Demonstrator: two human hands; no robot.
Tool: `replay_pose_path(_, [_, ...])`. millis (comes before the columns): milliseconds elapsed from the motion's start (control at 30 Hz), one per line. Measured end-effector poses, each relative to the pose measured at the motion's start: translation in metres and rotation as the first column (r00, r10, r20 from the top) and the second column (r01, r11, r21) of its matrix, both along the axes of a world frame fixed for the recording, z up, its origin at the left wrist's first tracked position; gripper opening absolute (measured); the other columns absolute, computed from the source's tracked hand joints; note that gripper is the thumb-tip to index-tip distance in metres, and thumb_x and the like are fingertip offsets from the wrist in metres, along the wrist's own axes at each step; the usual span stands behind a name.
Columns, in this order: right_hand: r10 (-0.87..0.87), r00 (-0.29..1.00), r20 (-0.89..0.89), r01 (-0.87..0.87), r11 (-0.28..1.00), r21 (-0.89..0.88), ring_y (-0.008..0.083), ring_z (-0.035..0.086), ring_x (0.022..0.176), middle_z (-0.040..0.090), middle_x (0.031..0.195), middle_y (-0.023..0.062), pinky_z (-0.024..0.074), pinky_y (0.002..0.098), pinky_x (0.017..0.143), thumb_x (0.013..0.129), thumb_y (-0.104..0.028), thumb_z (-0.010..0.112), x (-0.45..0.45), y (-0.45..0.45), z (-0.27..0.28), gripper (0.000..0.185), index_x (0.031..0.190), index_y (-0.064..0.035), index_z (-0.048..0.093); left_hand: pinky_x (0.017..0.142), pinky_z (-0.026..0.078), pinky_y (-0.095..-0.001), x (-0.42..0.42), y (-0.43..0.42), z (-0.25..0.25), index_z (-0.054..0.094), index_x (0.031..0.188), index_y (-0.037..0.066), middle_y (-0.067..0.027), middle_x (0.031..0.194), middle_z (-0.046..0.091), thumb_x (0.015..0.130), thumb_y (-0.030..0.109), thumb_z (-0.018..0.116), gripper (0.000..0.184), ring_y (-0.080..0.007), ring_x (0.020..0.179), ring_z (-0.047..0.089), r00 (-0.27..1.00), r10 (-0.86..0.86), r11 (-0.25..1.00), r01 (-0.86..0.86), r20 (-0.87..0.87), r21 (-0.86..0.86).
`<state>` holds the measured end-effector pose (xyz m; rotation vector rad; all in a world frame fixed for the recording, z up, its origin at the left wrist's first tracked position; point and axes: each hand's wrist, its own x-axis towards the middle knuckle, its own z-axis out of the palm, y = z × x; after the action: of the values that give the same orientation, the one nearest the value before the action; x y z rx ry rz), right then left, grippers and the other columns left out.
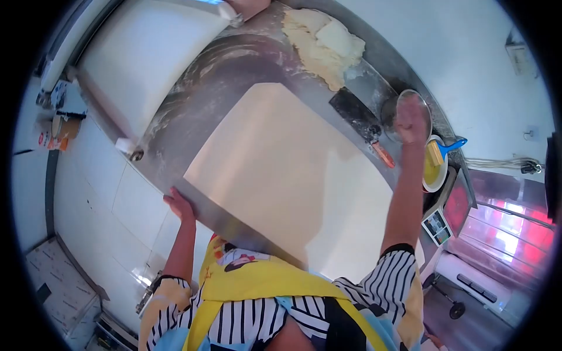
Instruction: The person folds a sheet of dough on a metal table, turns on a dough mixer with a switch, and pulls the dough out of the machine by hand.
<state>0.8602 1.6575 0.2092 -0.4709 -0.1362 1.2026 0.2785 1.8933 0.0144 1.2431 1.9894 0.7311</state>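
A wide, pale sheet of rolled dough (275,169) lies flat on the metal table and runs toward my body. My left hand (180,206) rests at the table's near left edge, fingers stretched and holding nothing. At the right, my right hand (411,120) reaches into a round bowl (429,114); its fingers are blurred, and what they touch is hard to make out. Close by lies a broad dark blade with an orange-brown handle (383,155). Below the bowl, a blue-handled brush (451,147) rests across a white dish of yellow liquid (432,175).
A rough mound of dough (325,44) sits at the back of the table (216,76), which is streaked with flour. At the upper left is a dough-sheeting machine with a white belt (149,55). A small scale or panel (437,227) stands at the right edge.
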Motion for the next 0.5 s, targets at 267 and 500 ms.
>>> replay_pose_path(267, [0.052, 0.995, -0.087, -0.076, 0.954, -0.289, 0.004, 0.033, 0.044, 0.038, 0.059, -0.0057, 0.0213, 0.016, 0.034, 0.088, -0.022, 0.05, -0.159, 0.126, 0.032, 0.015, 0.077, -0.012, 0.048, 0.074, 0.044, -0.0362, -0.058, 0.024, 0.019, 0.034, 0.116, 0.0, -0.014, 0.105, 0.051, 0.084, 0.041, 0.052, 0.056, -0.0216, 0.096, 0.051, 0.838, -0.294, 0.849, 0.45, 0.46, -0.278])
replay_pose_path(500, [0.11, 0.978, 0.174, -0.054, 0.952, -0.302, 0.0045, 0.033, 0.043, 0.036, 0.057, -0.0054, 0.0206, 0.0168, 0.034, 0.088, -0.022, 0.049, -0.189, 0.169, 0.054, 0.016, 0.077, -0.0111, 0.047, 0.053, 0.041, -0.0234, -0.179, 0.059, -0.049, 0.038, 0.118, 0.008, -0.0044, 0.08, 0.053, 0.082, 0.036, 0.057, 0.049, -0.0106, 0.069, 0.051, 0.853, -0.277, 0.846, 0.435, 0.442, -0.309])
